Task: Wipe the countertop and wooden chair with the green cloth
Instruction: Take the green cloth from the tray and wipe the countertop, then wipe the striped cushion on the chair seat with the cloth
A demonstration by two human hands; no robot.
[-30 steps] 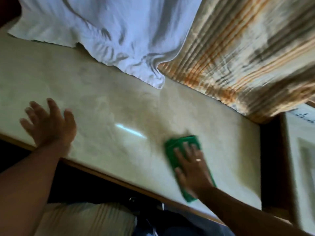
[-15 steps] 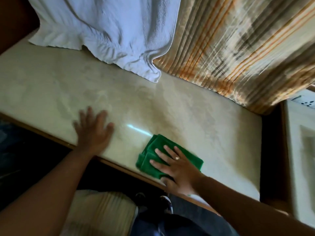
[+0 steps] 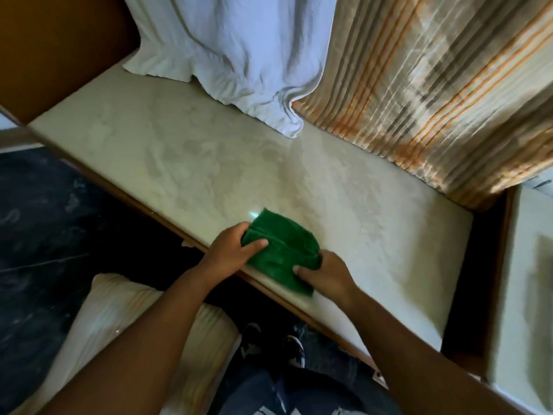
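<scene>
1. The green cloth (image 3: 279, 250) lies bunched at the countertop's (image 3: 179, 151) front edge.
2. The left hand (image 3: 230, 253) pinches its left end, thumb on top.
3. The right hand (image 3: 324, 272) has its fingers curled around the right end.

The green cloth (image 3: 281, 250) is partly covered at both ends, by the left hand (image 3: 232, 253) and the right hand (image 3: 326, 274), whose fingertips are lost in its folds. The white towel (image 3: 239, 46) and striped curtain (image 3: 434, 85) run off the top edge.
</scene>
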